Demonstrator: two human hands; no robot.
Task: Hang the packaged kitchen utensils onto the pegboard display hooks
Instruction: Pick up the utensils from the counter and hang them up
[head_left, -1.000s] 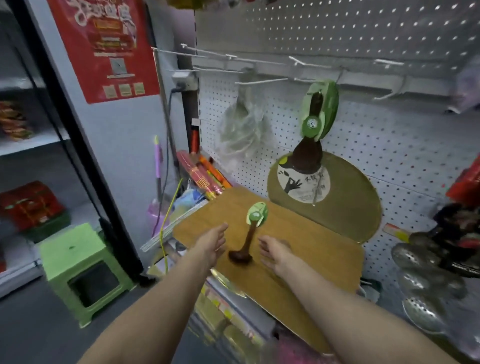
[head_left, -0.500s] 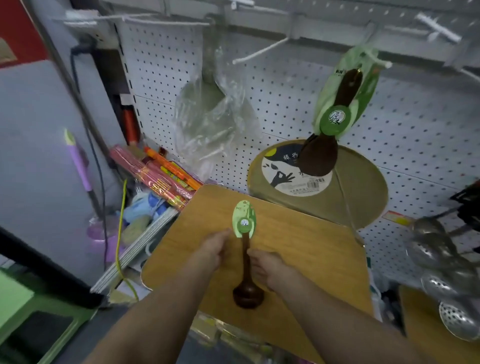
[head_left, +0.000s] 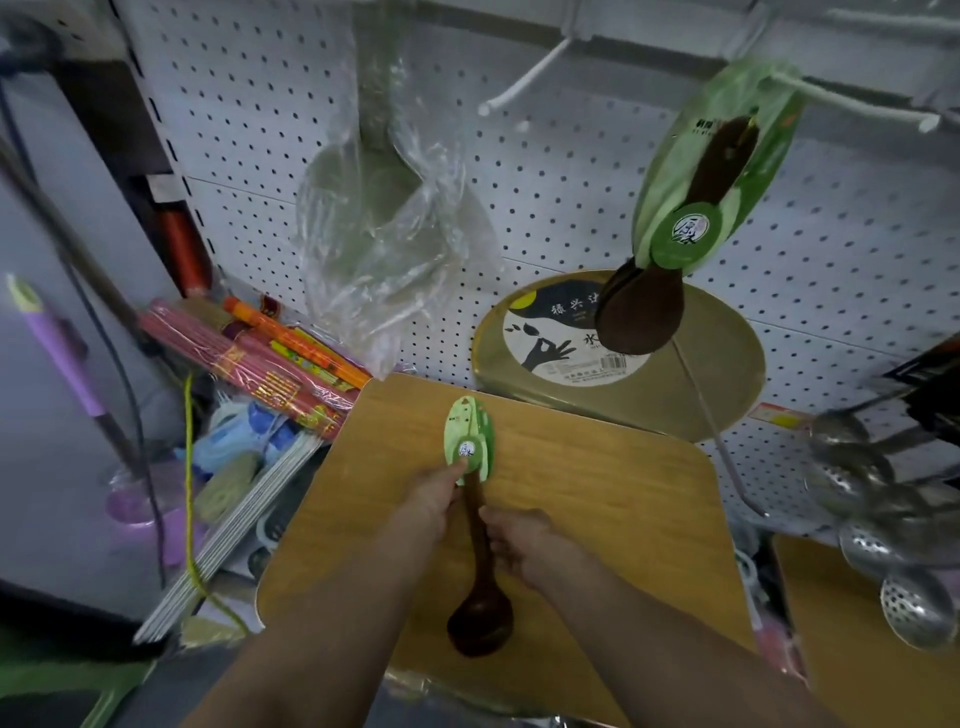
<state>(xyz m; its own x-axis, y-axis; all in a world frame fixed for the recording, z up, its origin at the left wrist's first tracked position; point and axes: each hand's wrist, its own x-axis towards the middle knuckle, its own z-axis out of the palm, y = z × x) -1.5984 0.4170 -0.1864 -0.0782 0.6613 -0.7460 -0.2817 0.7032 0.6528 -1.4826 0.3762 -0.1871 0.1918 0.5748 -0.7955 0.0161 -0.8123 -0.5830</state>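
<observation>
dark wooden ladle (head_left: 478, 587) | both hands pinch its slim handle: left (head_left: 431, 501), right (head_left: 524, 545)

Two hands (head_left: 431, 499) hold one wooden spoon (head_left: 475, 582); above them hang one spoon pack (head_left: 691, 208) and one plastic bag (head_left: 384, 218).
</observation>
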